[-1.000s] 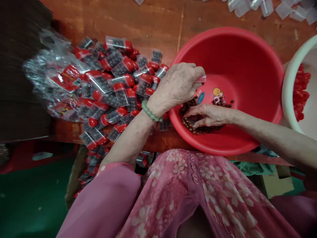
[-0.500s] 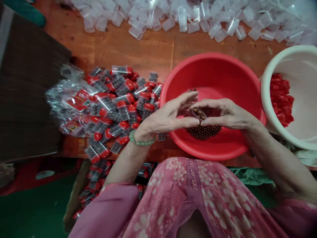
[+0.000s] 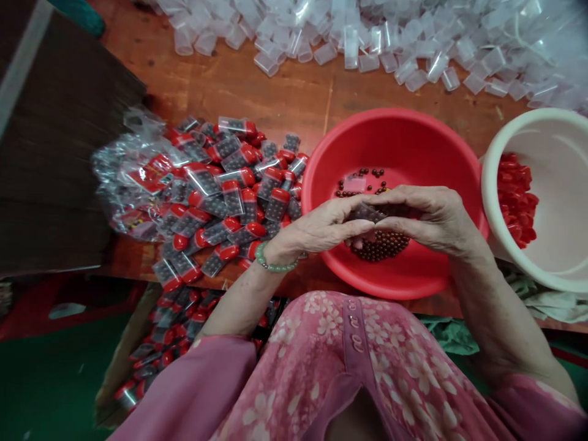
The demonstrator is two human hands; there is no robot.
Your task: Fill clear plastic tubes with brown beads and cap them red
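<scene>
Over the red basin (image 3: 436,144), my left hand (image 3: 324,226) and my right hand (image 3: 432,217) meet around a small clear plastic container (image 3: 366,212) filled with dark brown balls. The left thumb and fingers grip its left end. At its right end, the right thumb and fingertips pinch it. Its side faces up, and both ends are partly covered by fingers. Below the hands, a heap of loose brown balls (image 3: 383,246) lies in the basin. More balls and an empty clear container (image 3: 355,184) rest behind the left fingers.
Filled containers with red caps (image 3: 239,177) are piled left of the basin beside a clear plastic bag (image 3: 133,177). A white tub (image 3: 563,208) with red caps (image 3: 517,199) stands at right. Empty clear containers (image 3: 351,46) lie along the back. A cardboard box (image 3: 113,373) holds more below.
The container has turned from its open end facing up to its side showing. My left fingers have closed onto it. The view has shifted slightly, uncovering balls at the basin's back.
</scene>
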